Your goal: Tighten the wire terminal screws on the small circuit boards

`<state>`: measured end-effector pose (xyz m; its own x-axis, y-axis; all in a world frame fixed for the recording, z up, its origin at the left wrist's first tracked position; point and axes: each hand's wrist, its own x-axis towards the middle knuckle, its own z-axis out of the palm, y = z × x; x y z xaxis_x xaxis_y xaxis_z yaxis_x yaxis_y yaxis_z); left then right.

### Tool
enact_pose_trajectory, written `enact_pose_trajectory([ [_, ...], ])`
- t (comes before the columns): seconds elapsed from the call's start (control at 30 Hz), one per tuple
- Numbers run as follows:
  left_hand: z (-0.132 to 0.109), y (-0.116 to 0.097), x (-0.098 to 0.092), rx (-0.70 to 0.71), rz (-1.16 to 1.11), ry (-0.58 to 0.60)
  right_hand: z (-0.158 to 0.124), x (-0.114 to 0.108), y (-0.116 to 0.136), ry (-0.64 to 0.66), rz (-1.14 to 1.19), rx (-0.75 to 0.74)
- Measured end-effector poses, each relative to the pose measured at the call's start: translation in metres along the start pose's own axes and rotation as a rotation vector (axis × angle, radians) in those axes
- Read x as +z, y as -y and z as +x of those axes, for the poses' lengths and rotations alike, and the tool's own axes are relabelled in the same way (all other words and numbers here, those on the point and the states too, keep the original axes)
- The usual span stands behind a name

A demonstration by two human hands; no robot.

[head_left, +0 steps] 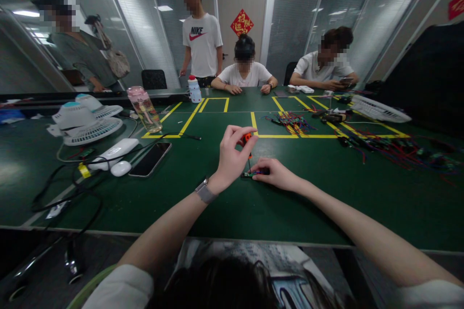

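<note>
So your right hand [278,174] has the board [247,174] pinched on the green table [271,217], and your left hand [234,152] is gripping the screwdriver [248,138] above the board, shaft pointing down at it. Phone's [150,159] well left of the board, wires [292,123] beyond it to the right, bottle [144,110] farther off left.

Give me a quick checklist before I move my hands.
1. Left hand gripping the screwdriver: ok.
2. Right hand holding the small circuit board: ok.
3. Screwdriver roughly upright over the board: ok.
4. Screwdriver tip seated properly: cannot tell, too small to see.
5. Phone apart from both hands: ok, off to the left.
6. Wire tangle apart from both hands: ok, farther away.
</note>
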<state>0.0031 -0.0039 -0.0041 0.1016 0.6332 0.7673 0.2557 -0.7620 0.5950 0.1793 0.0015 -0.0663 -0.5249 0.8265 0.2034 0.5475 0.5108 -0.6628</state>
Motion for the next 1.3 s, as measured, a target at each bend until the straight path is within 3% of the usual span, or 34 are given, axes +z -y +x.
enact_pose_trajectory([
  [0.23,-0.0020,0.0064,0.0032,-0.015,-0.146,0.065,-0.0003,0.0012,-0.0018,-0.006,0.003,-0.002],
  [0.43,-0.0013,0.0019,-0.0001,0.019,0.003,-0.016,-0.0001,0.0016,-0.0008,-0.008,0.009,-0.001],
  [0.67,-0.0013,0.0074,0.0010,-0.052,-0.224,0.112,-0.0004,0.0005,0.0003,-0.008,0.009,-0.001],
  [0.87,-0.0007,0.0000,0.0002,0.028,-0.020,0.006,-0.0002,0.0006,0.0002,-0.009,-0.009,0.004],
  [1.13,-0.0015,0.0047,0.0013,-0.021,-0.262,0.097,-0.0002,0.0010,-0.0007,-0.009,0.014,-0.011],
  [1.3,-0.0005,0.0005,0.0002,0.036,-0.083,0.010,-0.0003,0.0011,-0.0015,-0.007,0.004,-0.007],
])
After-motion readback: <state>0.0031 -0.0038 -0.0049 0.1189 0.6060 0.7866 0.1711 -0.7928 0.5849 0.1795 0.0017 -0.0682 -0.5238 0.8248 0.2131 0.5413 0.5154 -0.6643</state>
